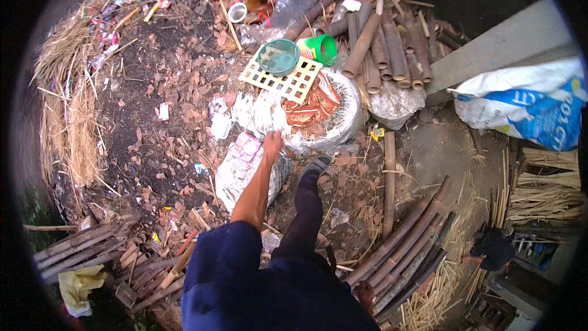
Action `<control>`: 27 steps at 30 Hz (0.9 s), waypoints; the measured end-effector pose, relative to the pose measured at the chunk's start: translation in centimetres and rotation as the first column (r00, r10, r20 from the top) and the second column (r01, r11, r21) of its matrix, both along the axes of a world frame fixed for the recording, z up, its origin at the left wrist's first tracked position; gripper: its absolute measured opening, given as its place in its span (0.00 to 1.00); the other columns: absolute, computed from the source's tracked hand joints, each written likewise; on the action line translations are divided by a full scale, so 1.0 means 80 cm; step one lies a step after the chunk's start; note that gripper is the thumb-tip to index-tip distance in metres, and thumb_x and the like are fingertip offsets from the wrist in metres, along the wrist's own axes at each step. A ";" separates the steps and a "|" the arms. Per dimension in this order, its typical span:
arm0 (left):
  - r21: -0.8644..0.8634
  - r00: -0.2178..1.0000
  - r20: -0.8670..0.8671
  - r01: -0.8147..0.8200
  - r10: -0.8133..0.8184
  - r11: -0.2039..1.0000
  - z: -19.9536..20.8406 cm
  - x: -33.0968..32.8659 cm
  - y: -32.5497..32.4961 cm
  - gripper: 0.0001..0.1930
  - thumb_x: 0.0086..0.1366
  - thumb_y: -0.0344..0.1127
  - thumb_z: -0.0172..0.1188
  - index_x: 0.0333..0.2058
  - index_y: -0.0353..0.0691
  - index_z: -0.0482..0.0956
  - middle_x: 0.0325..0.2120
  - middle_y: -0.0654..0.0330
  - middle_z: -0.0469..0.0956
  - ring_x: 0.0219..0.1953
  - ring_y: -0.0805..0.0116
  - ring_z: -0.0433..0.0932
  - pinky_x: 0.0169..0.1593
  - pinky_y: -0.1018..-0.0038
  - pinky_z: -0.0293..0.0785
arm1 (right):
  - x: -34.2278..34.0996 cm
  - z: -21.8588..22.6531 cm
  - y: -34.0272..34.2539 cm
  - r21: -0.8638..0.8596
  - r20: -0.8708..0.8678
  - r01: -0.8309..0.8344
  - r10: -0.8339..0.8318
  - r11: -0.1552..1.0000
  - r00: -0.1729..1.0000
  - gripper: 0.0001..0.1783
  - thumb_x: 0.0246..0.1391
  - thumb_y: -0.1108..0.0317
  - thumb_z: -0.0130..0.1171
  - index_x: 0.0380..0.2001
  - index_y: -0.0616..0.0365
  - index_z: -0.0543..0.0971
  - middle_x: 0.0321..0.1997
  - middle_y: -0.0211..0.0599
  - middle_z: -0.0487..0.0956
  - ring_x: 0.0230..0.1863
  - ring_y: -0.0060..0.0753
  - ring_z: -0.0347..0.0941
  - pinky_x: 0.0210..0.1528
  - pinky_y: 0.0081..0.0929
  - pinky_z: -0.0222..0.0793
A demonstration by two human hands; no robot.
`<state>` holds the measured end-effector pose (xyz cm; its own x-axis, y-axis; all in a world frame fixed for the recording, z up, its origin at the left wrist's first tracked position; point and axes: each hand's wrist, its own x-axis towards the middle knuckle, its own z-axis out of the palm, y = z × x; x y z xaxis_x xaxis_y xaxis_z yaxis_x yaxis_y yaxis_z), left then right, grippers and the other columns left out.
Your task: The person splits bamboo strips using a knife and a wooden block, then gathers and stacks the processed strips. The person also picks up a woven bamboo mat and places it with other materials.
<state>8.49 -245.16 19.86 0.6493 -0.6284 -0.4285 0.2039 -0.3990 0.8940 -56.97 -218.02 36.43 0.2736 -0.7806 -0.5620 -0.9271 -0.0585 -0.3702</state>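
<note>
My left arm reaches forward, and my left hand (273,143) is closed at the near left edge of an open white sack (349,119), fingers curled on its plastic. Orange-brown patterned cloth (309,109) and dry straw-like matter lie in the sack's mouth. A second white sack (239,175), filled and with a pink patch, lies just below that hand. Low beside my body, my right hand (364,295) shows only in part, close to bamboo poles; its fingers are not clear. My dark shoe (317,164) stands at the open sack's near side.
A yellow plastic grid (294,89) carries a green basket (278,57), with a green tub (321,49) beside it. Bamboo (392,49) is stacked beyond; more poles (404,245) lie at right. A blue-white sack (527,107) rests far right. Another person (493,248) is at lower right.
</note>
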 end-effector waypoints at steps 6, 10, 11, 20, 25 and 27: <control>0.045 0.848 -0.347 -0.412 0.401 0.910 0.012 0.065 -0.267 0.32 0.62 0.54 0.55 0.54 0.36 0.57 0.50 0.47 0.64 0.43 0.57 0.70 0.42 0.61 0.74 | 0.151 0.173 -0.130 0.427 -0.427 0.787 -0.668 0.445 0.610 0.23 0.56 0.55 0.53 0.48 0.60 0.74 0.43 0.44 0.73 0.44 0.36 0.71 0.43 0.30 0.70; -0.048 0.749 -0.393 -0.596 0.534 0.801 0.001 0.113 -0.350 0.29 0.62 0.46 0.57 0.55 0.38 0.57 0.48 0.49 0.67 0.43 0.53 0.73 0.38 0.53 0.75 | 0.120 0.169 -0.160 0.331 -0.452 0.713 -0.559 0.619 0.695 0.20 0.58 0.57 0.46 0.36 0.61 0.80 0.21 0.42 0.73 0.22 0.34 0.64 0.27 0.36 0.62; -0.098 0.746 -0.406 -0.609 0.528 0.787 -0.027 0.134 -0.348 0.26 0.62 0.41 0.57 0.53 0.35 0.58 0.44 0.48 0.70 0.39 0.56 0.75 0.34 0.54 0.76 | 0.102 0.166 -0.168 0.316 -0.425 0.699 -0.563 0.642 0.709 0.21 0.59 0.56 0.45 0.37 0.62 0.80 0.20 0.40 0.73 0.21 0.31 0.63 0.27 0.34 0.61; -0.256 0.902 -0.130 -0.432 0.412 0.865 0.017 -0.006 -0.439 0.20 0.58 0.27 0.54 0.49 0.27 0.65 0.41 0.46 0.72 0.43 0.55 0.71 0.49 0.64 0.67 | 0.221 0.189 -0.326 0.410 -0.471 0.757 -0.592 0.509 0.653 0.22 0.61 0.57 0.45 0.44 0.67 0.75 0.35 0.47 0.77 0.32 0.35 0.75 0.33 0.31 0.72; 0.039 0.784 0.465 -0.483 0.412 0.875 0.004 -0.046 -0.394 0.30 0.58 0.41 0.58 0.53 0.23 0.63 0.48 0.38 0.68 0.51 0.43 0.66 0.56 0.56 0.59 | 0.162 0.156 -0.342 0.411 -0.318 0.796 -0.748 0.445 0.582 0.23 0.63 0.57 0.40 0.46 0.68 0.72 0.31 0.47 0.78 0.27 0.34 0.77 0.28 0.27 0.76; 0.238 0.577 0.724 -0.723 0.378 0.649 -0.054 -0.024 -0.347 0.31 0.58 0.43 0.59 0.51 0.23 0.64 0.48 0.36 0.67 0.52 0.42 0.64 0.57 0.54 0.58 | 0.175 0.163 -0.362 0.413 -0.326 0.840 -0.805 0.351 0.496 0.22 0.63 0.58 0.42 0.46 0.66 0.72 0.31 0.47 0.78 0.25 0.32 0.76 0.27 0.26 0.74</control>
<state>6.55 -272.96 15.56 0.9917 0.1208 0.0437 0.0663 -0.7725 0.6315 -42.95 -247.00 49.49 -0.3975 -0.2252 -0.8895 -0.4286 0.9027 -0.0370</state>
